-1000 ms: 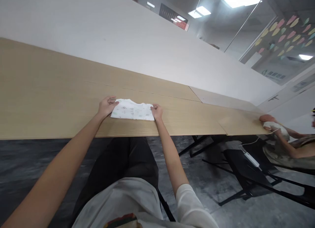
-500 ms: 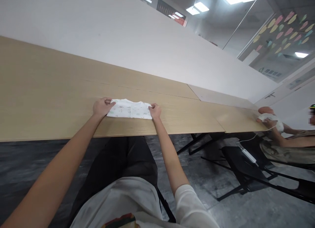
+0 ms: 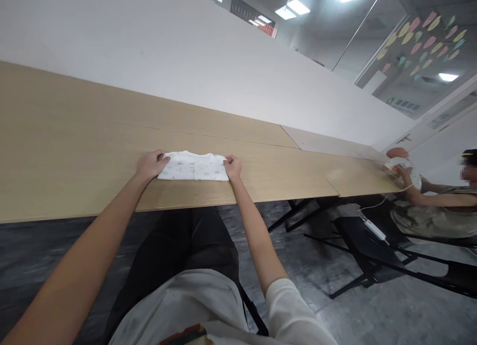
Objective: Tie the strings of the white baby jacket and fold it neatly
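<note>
A small white garment (image 3: 194, 167) with a faint coloured print lies folded into a wide strip on the wooden table (image 3: 74, 151). It looks like a baby's top, with a curved neckline along its far edge. My left hand (image 3: 151, 165) pinches its left end, thumb on top and fingers curled behind. At the opposite end, my right hand (image 3: 233, 167) has its thumb and fingers closed on the right edge. The fingertips under the cloth are partly hidden on both sides.
A white partition (image 3: 167, 51) runs along the table's back edge. At the far right, another person (image 3: 432, 206) handles a doll (image 3: 398, 153) in white clothing. Black folding chairs (image 3: 357, 240) stand there, with a white power strip (image 3: 373, 229) on one seat.
The camera view has shifted slightly. My two hands keep their hold on the ends of the garment, which stays folded. The other person's hands and the doll have moved a little.
</note>
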`<state>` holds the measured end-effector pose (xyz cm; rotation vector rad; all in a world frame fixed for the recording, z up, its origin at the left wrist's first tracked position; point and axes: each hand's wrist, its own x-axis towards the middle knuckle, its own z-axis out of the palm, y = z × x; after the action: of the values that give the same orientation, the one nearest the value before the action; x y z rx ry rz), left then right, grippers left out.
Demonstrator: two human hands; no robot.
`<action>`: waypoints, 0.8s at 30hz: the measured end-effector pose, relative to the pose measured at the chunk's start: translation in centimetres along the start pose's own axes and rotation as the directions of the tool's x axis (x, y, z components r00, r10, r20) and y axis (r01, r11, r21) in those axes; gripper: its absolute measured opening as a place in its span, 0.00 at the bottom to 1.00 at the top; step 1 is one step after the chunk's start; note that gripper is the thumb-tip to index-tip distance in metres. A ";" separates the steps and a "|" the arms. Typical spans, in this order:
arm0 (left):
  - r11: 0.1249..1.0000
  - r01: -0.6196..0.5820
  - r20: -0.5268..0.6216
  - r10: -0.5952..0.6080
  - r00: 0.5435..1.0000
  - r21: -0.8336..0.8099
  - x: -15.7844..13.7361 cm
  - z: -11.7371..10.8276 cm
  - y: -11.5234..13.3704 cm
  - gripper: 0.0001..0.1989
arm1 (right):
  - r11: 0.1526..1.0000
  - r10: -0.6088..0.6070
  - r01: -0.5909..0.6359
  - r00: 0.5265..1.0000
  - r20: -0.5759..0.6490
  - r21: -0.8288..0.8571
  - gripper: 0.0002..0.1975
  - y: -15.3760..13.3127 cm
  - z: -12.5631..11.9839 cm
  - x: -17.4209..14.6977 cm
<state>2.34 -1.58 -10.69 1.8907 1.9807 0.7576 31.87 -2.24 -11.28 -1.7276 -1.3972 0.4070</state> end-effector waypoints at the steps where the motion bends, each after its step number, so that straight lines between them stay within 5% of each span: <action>1: 1.000 -0.005 0.006 0.004 1.000 0.006 0.0 0.0 -0.1 0.24 | 1.000 0.004 -0.004 1.000 -0.004 0.005 0.11 0.0 0.0 0.0; 12: 0.998 0.031 -0.014 -0.032 0.999 -0.057 0.3 0.3 -0.5 0.25 | 0.999 -0.010 0.010 1.000 -0.002 -0.035 0.13 0.4 0.0 0.2; 20: 0.990 -0.130 -0.030 0.129 0.991 -0.051 0.2 0.5 -0.3 0.24 | 0.998 -0.064 0.064 0.998 -0.009 -0.001 0.14 0.7 0.3 0.3; 24: 0.992 -0.118 0.013 0.118 0.993 -0.034 0.1 0.5 -0.2 0.22 | 0.993 -0.112 0.113 0.992 0.052 -0.015 0.14 0.5 0.3 0.3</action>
<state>2.41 -1.44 -11.22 2.0027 1.8494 0.8002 32.08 -1.88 -11.77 -1.6537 -1.5314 0.3796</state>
